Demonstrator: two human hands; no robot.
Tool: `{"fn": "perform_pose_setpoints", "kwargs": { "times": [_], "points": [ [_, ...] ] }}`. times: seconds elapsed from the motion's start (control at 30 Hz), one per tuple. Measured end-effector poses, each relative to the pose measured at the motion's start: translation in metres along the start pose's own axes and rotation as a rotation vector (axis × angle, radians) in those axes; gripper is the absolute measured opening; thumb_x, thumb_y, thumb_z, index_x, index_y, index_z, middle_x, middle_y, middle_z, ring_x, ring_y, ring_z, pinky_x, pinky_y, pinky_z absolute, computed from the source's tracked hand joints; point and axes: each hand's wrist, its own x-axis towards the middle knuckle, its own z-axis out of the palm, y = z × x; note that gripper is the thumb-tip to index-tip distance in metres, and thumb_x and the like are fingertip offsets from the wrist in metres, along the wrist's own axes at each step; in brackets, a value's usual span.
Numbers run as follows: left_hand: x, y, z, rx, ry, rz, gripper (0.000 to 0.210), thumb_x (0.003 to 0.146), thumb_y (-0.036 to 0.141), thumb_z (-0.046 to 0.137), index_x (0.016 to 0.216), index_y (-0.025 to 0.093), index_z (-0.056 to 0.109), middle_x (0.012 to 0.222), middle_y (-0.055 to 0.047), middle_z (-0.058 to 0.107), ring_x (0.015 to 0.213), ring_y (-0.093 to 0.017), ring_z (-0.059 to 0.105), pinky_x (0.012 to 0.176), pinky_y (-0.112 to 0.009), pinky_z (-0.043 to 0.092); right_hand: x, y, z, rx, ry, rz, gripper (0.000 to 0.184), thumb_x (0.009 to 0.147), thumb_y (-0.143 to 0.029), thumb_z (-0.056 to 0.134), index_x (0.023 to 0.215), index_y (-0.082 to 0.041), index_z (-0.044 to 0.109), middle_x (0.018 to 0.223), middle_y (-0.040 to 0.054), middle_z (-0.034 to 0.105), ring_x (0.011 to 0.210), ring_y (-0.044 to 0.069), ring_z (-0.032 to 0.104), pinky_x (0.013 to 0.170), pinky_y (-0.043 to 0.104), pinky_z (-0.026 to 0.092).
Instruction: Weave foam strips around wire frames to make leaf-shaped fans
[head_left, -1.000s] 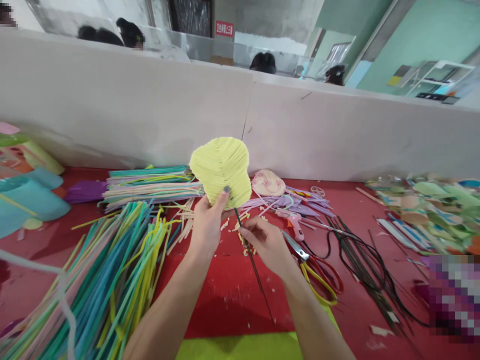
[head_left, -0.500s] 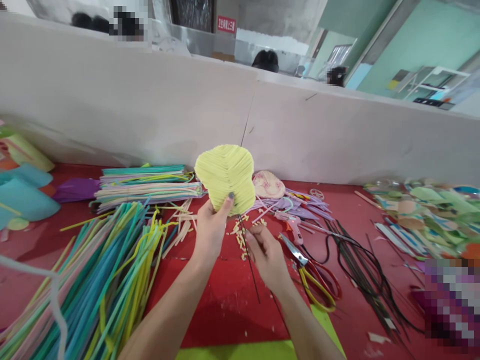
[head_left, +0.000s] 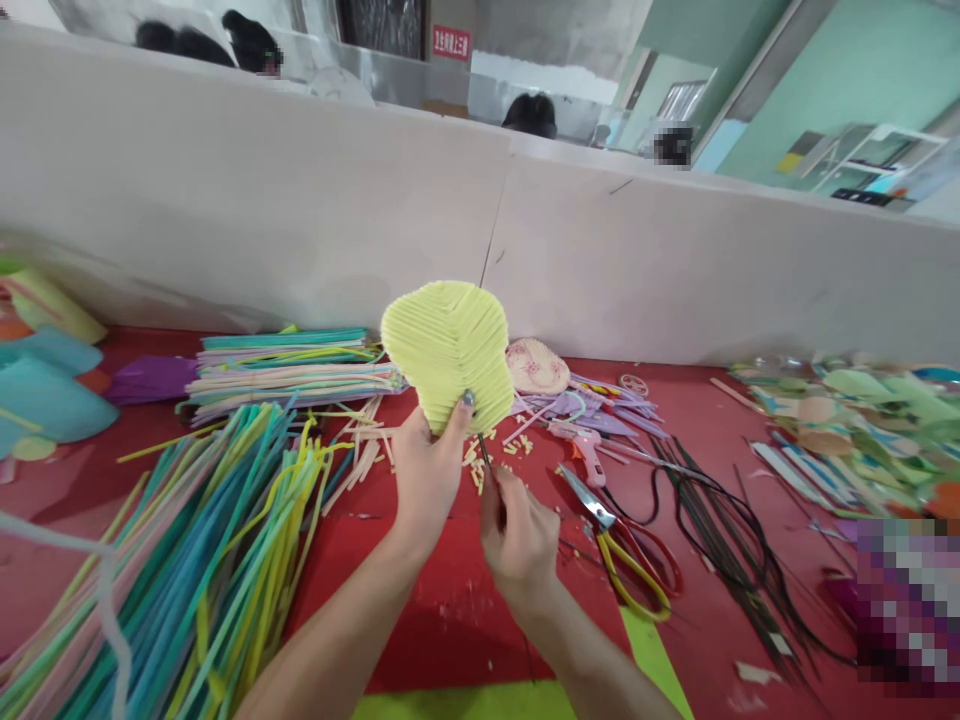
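A pale yellow petal or leaf shape (head_left: 447, 345), its surface ribbed like rows of pipe cleaner, is held up over the table's middle. My left hand (head_left: 429, 470) grips its lower edge, the thumb pressed on the front and the other fingers hidden behind. From the bottom of the shape runs a thin dark wire stem (head_left: 484, 450). My right hand (head_left: 519, 520) is closed around that stem just below the shape. Small yellow clippings (head_left: 474, 468) lie scattered on the table behind my hands.
Bundles of coloured pipe cleaners (head_left: 202, 560) cover the left side. To the right lie scissors (head_left: 630, 560) with red and yellow handles, a pink glue gun (head_left: 589, 455) and dark wires (head_left: 720, 540). A pale partition (head_left: 300, 210) rises behind; people's heads show beyond it.
My right hand has closed around the stem wires, its fingers now wrapped and turned over. The yellow shape has risen and shifted slightly left.
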Motion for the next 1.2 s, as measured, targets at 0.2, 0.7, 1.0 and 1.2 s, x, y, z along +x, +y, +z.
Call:
{"fn": "perform_pose_setpoints", "kwargs": {
  "times": [0.2, 0.7, 1.0, 1.2],
  "points": [
    [-0.002, 0.0, 0.003, -0.036, 0.09, 0.005, 0.022, 0.075, 0.039, 0.063, 0.079, 0.018, 0.068, 0.077, -0.002, 0.069, 0.075, -0.017, 0.061, 0.069, -0.023, 0.046, 0.005, 0.005, -0.008, -0.066, -0.116, -0.061, 0.02, 0.086, -0.009, 0.044, 0.096, -0.013, 0.061, 0.063, 0.0055, 0.064, 0.057, 0.014, 0.061, 0.05, 0.021, 0.042],
    [-0.056, -0.001, -0.014, -0.184, -0.063, -0.092, 0.026, 0.072, 0.041, 0.066, 0.077, 0.015, 0.067, 0.077, -0.003, 0.067, 0.076, -0.016, 0.062, 0.069, -0.024, 0.047, -0.025, -0.026, -0.059, 1.098, -0.311, 0.894, 0.025, 0.087, -0.042, 0.051, 0.077, -0.02, 0.046, 0.041, -0.0125, 0.027, 0.032, 0.004, 0.019, 0.034, 0.018, 0.019],
    [-0.124, 0.03, -0.055, -0.259, -0.067, -0.125, 0.04, 0.072, 0.045, 0.065, 0.096, 0.013, 0.066, 0.101, -0.009, 0.068, 0.091, -0.021, 0.063, 0.079, -0.031, 0.051, -0.075, -0.061, -0.101, 0.606, -0.288, 0.437, 0.016, 0.09, -0.031, 0.047, 0.08, -0.018, 0.05, 0.052, -0.0078, 0.03, 0.045, 0.007, 0.03, 0.044, 0.02, 0.024],
    [-0.17, 0.041, -0.083, -0.267, -0.084, -0.076, 0.045, 0.071, 0.048, 0.065, 0.098, 0.012, 0.065, 0.098, -0.01, 0.069, 0.089, -0.021, 0.064, 0.078, -0.032, 0.052, -0.111, -0.086, -0.129, 0.341, -0.198, 0.13, 0.011, 0.091, -0.022, 0.044, 0.091, -0.017, 0.054, 0.059, -0.0035, 0.05, 0.046, 0.007, 0.042, 0.049, 0.018, 0.031]
  ]
}}
